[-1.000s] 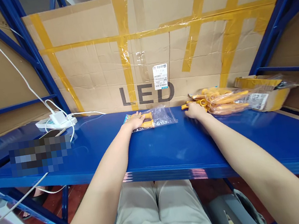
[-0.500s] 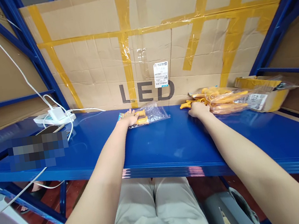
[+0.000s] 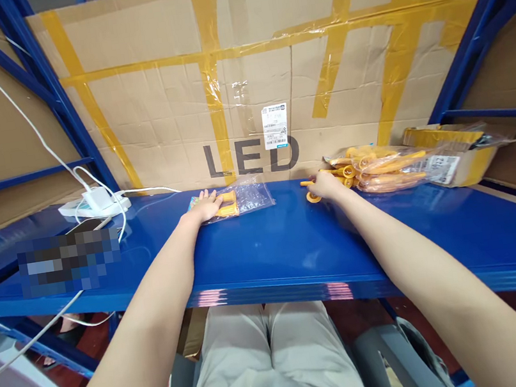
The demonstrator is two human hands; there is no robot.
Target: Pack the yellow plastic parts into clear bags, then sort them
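Observation:
My left hand [image 3: 205, 206] lies flat, fingers out, on the left end of a small clear plastic bag [image 3: 244, 197] that holds an orange plastic piece, on the blue shelf [image 3: 271, 250]. My right hand [image 3: 325, 184] is closed on an orange plastic ring-handled tool [image 3: 311, 196], held just left of a larger clear bag of several orange tools [image 3: 380, 169]. Both hands are far out, close to the cardboard sheet marked LED [image 3: 243, 92].
A yellow-taped cardboard box [image 3: 460, 150] sits at the right behind the bag of tools. At the left are a white power strip with a charger [image 3: 95, 205], white cables and a phone [image 3: 86, 227]. Blue rack posts stand at both sides.
My left hand has slid the small bag to the left. My right hand has drawn an orange tool out of the pile toward the left.

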